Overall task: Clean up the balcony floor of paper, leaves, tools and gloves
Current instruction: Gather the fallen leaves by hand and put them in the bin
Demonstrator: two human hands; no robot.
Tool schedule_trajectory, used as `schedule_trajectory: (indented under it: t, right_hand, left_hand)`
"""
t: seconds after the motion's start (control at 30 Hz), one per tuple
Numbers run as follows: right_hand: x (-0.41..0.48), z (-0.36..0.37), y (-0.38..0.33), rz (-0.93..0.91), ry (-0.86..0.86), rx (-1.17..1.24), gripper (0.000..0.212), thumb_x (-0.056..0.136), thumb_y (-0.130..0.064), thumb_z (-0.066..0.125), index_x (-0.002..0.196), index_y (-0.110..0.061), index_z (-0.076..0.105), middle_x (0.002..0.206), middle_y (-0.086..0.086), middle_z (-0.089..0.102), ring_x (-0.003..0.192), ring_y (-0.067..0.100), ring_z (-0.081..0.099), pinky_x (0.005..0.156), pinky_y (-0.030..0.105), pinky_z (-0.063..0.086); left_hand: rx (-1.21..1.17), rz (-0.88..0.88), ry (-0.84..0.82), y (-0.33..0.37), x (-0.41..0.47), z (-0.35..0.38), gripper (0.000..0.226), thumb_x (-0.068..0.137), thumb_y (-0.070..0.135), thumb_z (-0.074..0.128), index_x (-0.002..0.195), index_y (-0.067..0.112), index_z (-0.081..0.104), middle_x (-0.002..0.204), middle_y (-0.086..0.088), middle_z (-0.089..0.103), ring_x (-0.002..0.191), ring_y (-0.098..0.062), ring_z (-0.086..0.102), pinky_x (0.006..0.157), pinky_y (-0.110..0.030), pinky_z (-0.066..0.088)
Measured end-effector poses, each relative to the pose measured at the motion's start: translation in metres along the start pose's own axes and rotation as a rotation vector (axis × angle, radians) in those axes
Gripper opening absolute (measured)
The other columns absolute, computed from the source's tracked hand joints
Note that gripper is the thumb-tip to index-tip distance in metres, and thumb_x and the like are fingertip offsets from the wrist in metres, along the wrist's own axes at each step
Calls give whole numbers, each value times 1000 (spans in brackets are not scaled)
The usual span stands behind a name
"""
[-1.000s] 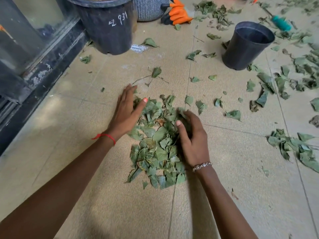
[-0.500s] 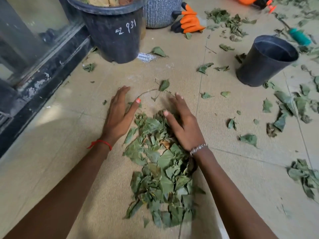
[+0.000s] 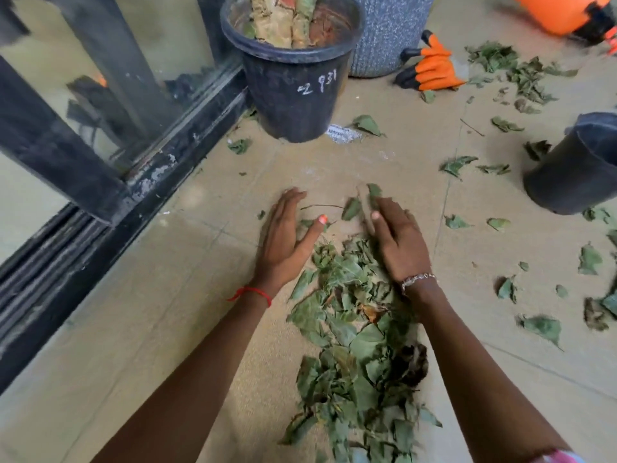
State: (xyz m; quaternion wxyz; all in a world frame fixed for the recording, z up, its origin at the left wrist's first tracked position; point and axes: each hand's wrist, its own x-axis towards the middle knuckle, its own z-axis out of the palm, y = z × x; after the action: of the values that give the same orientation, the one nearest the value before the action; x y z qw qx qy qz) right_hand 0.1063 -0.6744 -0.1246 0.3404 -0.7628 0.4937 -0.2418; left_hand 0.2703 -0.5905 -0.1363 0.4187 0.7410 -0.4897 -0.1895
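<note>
Leaf pile (image 3: 354, 345) between hands; marked pot (image 3: 293, 78) behind; gloves (image 3: 430, 70) right of it.

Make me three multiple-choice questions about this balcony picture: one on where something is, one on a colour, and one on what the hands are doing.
1. Where is the paper scrap?
A) on a chair
B) beside the numbered pot
C) on a shelf

2. What colour are the gloves?
A) blue
B) white
C) orange and black

3. How are the left hand and right hand?
A) open, fingers straight, at the leaf pile
B) gripping a broom
C) clenched fists

Answers:
1 B: the scrap lies at that pot's base.
2 C: the fingers are orange with black parts.
3 A: the straight fingers hold nothing.
</note>
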Motion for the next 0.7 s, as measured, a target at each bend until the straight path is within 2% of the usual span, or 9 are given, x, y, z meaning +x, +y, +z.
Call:
schedule_trajectory:
  t: [0.1,0.17,0.2,0.27,0.33,0.43,0.5,0.6,0.7]
  right_hand:
    - [0,0,1,10,19,37,42,96,-32,38,136,-21,45,139,5,48,130,22,40,110,31,26]
    - [2,1,6,-5,17,26,51,90,-39,34,136,-21,45,141,3,46,133,22,37,114,37,25]
    - [3,2,8,7,12,20,55,87,-43,33,136,-22,44,142,2,45,135,22,34,114,39,24]
    - [4,3,12,31,9,12,57,85,-45,32,136,-24,45,143,1,43,137,23,32,114,42,25]
    - [5,4,12,33,21,14,55,85,-44,34,135,-23,46,142,2,45,135,23,34,113,42,27]
    - [5,3,11,17,31,13,53,86,-40,35,134,-22,48,139,3,48,133,23,37,112,42,28]
    - [5,2,10,16,15,-3,53,85,-39,35,134,-21,47,140,2,47,134,24,36,113,39,26]
    - [5,1,10,-3,10,-13,53,85,-36,36,134,-19,47,140,2,47,133,22,36,115,35,22]
    - [6,1,11,1,11,7,52,85,-37,37,133,-19,48,139,2,48,133,23,37,115,36,23]
  left_hand:
    - [-96,-19,27,0,3,-5,56,85,43,47,130,10,48,145,-4,39,136,-13,33,110,-17,22]
    - [-114,6,68,-3,15,-15,46,91,32,49,131,9,45,147,-6,35,135,-11,30,105,-5,19]
    - [-74,4,99,-6,28,-22,44,94,28,48,134,9,42,149,-6,31,136,-13,28,106,-7,19]
    - [75,-42,147,-17,62,-39,47,97,24,45,140,9,33,151,-9,26,139,-20,25,114,-25,21]
    - [207,-106,110,-26,99,-56,56,95,17,45,145,7,23,152,-11,24,141,-25,23,118,-38,19]
    - [348,-137,-48,-31,139,-71,70,90,7,46,150,9,10,156,-11,15,143,-25,13,119,-36,12]
    - [369,-170,-112,-26,153,-74,73,89,6,46,150,15,6,154,-12,16,141,-29,15,116,-39,13]
    - [420,-249,-190,-23,165,-76,74,92,13,45,150,24,1,151,-13,16,136,-36,19,114,-42,14]
    - [432,-282,-221,-31,174,-73,70,94,20,41,150,26,1,148,-15,18,136,-38,17,115,-42,12]
